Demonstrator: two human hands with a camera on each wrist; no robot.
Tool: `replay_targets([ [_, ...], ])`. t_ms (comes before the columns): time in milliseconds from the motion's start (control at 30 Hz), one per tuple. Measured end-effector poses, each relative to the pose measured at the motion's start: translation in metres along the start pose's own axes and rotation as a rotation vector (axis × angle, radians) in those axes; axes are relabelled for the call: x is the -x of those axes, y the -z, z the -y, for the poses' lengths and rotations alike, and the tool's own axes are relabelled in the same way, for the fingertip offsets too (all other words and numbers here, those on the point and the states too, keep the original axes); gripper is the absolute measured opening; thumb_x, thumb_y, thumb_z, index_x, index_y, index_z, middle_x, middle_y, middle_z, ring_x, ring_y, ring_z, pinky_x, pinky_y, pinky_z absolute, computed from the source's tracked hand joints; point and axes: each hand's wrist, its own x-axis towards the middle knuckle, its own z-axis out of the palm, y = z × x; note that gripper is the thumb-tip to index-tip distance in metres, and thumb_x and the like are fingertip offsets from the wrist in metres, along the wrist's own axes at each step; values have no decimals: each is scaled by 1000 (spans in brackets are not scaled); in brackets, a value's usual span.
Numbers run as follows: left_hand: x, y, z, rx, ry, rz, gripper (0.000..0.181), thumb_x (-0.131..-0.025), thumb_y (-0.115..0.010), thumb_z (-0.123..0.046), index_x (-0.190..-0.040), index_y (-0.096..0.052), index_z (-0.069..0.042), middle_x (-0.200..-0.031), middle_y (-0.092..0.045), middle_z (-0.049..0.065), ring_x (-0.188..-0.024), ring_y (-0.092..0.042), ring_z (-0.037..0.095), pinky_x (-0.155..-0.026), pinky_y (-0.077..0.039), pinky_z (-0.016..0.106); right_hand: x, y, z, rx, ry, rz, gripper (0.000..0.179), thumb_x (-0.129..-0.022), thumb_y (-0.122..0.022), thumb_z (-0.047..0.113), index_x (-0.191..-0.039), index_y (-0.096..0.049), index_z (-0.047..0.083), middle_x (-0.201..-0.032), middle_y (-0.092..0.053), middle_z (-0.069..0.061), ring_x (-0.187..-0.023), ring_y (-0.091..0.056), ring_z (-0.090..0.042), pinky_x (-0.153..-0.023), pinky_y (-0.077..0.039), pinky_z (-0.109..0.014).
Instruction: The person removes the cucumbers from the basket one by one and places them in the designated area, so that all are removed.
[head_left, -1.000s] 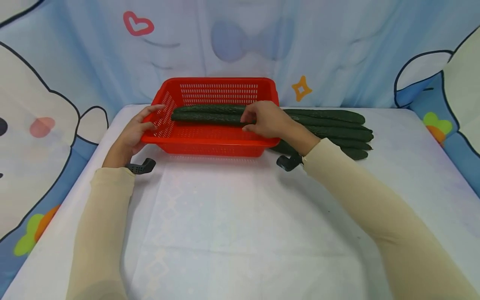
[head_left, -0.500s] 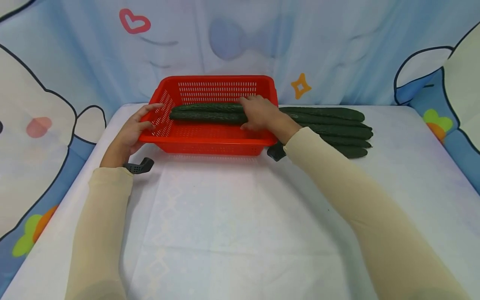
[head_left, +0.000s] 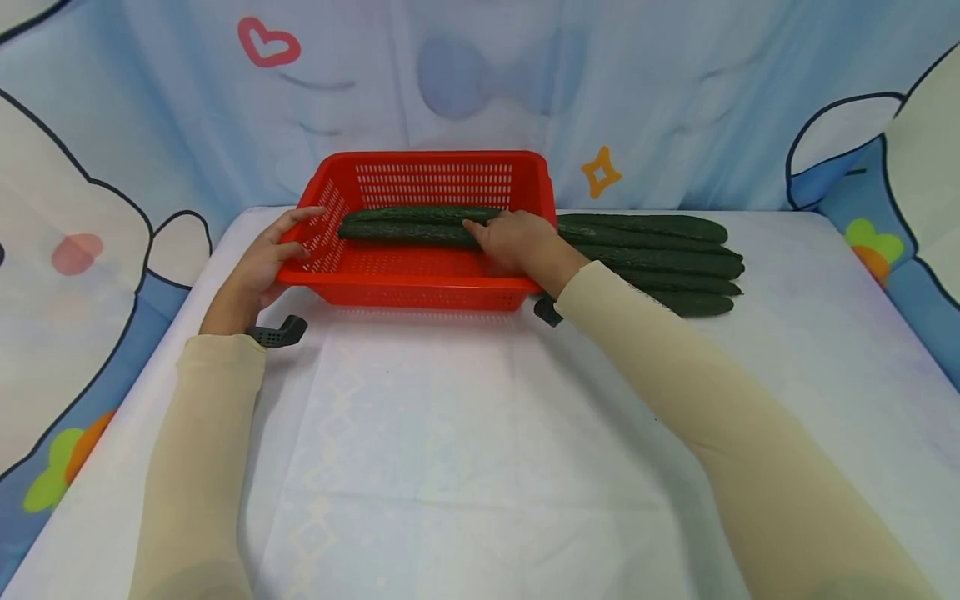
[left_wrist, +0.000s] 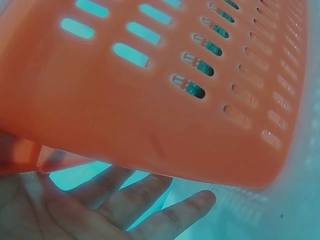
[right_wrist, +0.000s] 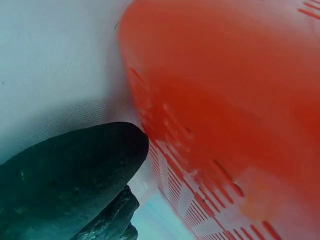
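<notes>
My right hand [head_left: 517, 240] lay inside the red basket [head_left: 420, 287], at its right end, palm down on the cucumbers [head_left: 408, 225] there; my fingers curved over the nearer cucumber, but I could not tell whether they gripped it or only rested on it. Two cucumbers lay in the basket side by side, running left to right along the far half of its floor, their right ends hidden under that hand. My left hand [head_left: 264, 260] was at the basket's left wall, fingers relaxed and spread, thumb along the rim and fingertips touching the slotted side; in the left wrist view the fingers [left_wrist: 170, 220] showed straight and loose beneath the basket's [left_wrist: 150, 110] orange-red wall, holding nothing, and green showed through a few slots.

The basket stood at the far middle of the table [head_left: 465, 433], which was covered in a white cloth. Just right of the basket a pile of cucumbers [head_left: 660, 254] lay on the cloth, stacked lengthwise left to right, their left ends near the basket's right wall; in the right wrist view the dark blunt end of one [right_wrist: 70, 185] sat close to the basket's wall [right_wrist: 225, 100], with another below it. Both my arms wore beige sleeves [head_left: 202, 467]; a black mount showed at each wrist. Behind the table hung a pale blue cartoon backdrop [head_left: 480, 83].
</notes>
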Motion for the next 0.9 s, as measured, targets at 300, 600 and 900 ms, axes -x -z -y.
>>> replay_targets([
  [300, 0, -1, -2, 0, -3, 1, 56, -98, -43, -2, -145, -44, -32, -158, -24, 7, -131, -39, 29, -82, -59, 25, -5, 5, -5, -125, -34, 23, 93, -89, -67, 39, -160, -9, 22, -139, -52, -15, -131, -46, -34, -107, -46, -49],
  [600, 1, -2, -3, -2, 5, 0, 55, -98, -43, -2, -144, -44, -34, -158, -23, 7, -131, -39, 28, -80, -59, 23, -2, 2, -4, -55, 0, -19, 75, -90, -66, 38, -154, -34, 14, -154, -35, -17, -143, -27, -37, -115, -36, -50],
  [900, 2, -3, -3, -6, 15, -8, 55, -99, -44, -4, -144, -44, -34, -158, -23, 6, -131, -38, 27, -81, -59, 24, 0, 0, 0, -28, -1, 17, 77, -90, -67, 28, -152, -26, 7, -148, -44, -15, -139, -33, -33, -116, -36, -47],
])
